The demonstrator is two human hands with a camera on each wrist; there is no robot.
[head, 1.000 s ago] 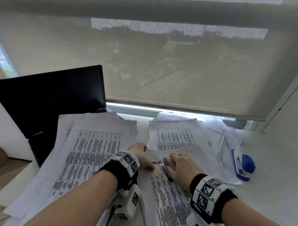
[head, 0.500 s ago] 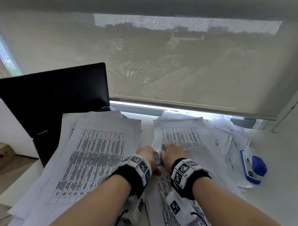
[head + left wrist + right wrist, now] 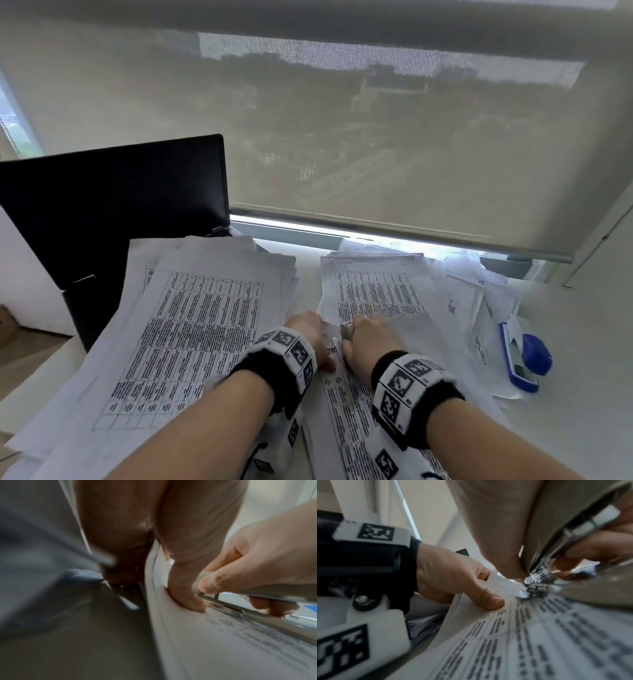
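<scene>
A set of printed sheets point(image 3: 346, 418) lies in front of me on the white desk. My left hand point(image 3: 306, 337) pinches its top left corner, thumb on top point(image 3: 489, 601), fingers underneath. My right hand point(image 3: 371, 342) grips a silver metal stapler point(image 3: 346, 331) right beside the left hand. In the right wrist view the stapler point(image 3: 565, 543) has its nose down on the sheets' corner point(image 3: 518, 592). The left wrist view shows the left thumb point(image 3: 186, 592) pressing the sheets point(image 3: 223, 649), with the stapler point(image 3: 260, 597) just next to it.
A thick pile of printed pages point(image 3: 191, 335) lies to the left, partly over an open black laptop point(image 3: 113, 205). More loose sheets point(image 3: 376, 291) spread behind and to the right. A blue stapler point(image 3: 524, 359) sits on them at the right. A roller blind point(image 3: 376, 154) covers the window.
My right hand has carried the silver stapler up and to the left, from the middle of the sheets to their top left corner beside the left hand. The left hand kept its hold.
</scene>
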